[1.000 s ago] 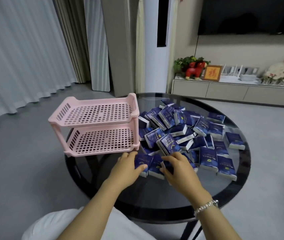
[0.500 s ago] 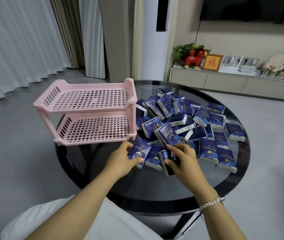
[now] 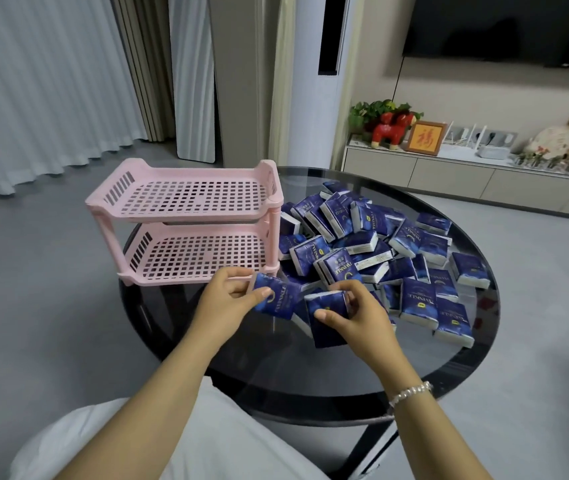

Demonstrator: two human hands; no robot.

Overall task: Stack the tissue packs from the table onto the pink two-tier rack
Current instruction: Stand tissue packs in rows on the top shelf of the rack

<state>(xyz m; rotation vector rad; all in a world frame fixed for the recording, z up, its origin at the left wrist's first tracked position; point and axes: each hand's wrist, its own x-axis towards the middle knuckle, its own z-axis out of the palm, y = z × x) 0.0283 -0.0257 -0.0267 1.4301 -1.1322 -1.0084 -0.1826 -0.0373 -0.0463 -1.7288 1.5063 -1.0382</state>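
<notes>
A pink two-tier rack (image 3: 186, 216) stands on the left part of the round dark glass table (image 3: 311, 375), and both tiers hold nothing. Several blue tissue packs (image 3: 362, 244) lie heaped to its right. My left hand (image 3: 227, 299) grips one blue pack (image 3: 278, 297), lifted just in front of the rack's lower right corner. My right hand (image 3: 356, 317) holds another blue pack (image 3: 324, 313) beside it, near the heap's front edge.
The glass table's front rim (image 3: 311, 407) runs close to my lap. A low cabinet (image 3: 449, 174) with a red horse figure and a framed picture stands at the back right. Curtains and grey floor lie to the left.
Both hands have lifted their packs off the table. The left hand's pack has moved up and left toward the rack's lower tier. The camera view has shifted.
</notes>
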